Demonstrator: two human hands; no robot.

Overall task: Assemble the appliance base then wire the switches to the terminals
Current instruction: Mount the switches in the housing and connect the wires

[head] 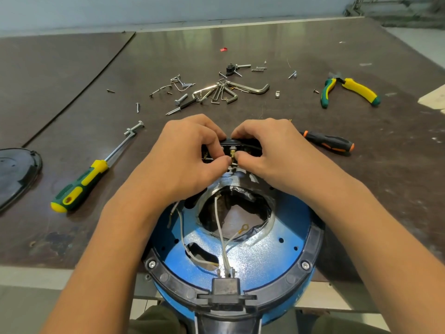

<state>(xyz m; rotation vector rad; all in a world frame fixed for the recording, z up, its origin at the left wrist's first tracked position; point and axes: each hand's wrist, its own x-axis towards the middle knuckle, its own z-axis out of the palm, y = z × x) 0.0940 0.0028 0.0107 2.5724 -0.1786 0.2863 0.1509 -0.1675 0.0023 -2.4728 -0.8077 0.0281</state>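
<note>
I've got the right hand (269, 150) gripping the switch block (245, 146) at the base's (272, 256) 12 o'clock rim, the left hand (183, 155) pinching a wire end (231, 162) just 6 o'clock of the brass terminal (232, 154), both hands equally near.

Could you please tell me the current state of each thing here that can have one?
Left hand, gripping the switch block.
Right hand, gripping the switch block too, thumb by a brass terminal.
Blue base, open, wiring exposed.
Ring-terminal wire, ring end loose, unconnected.
Pliers, handles spread, lying unheld.
Black cover, off the base, lying apart at left.
</note>
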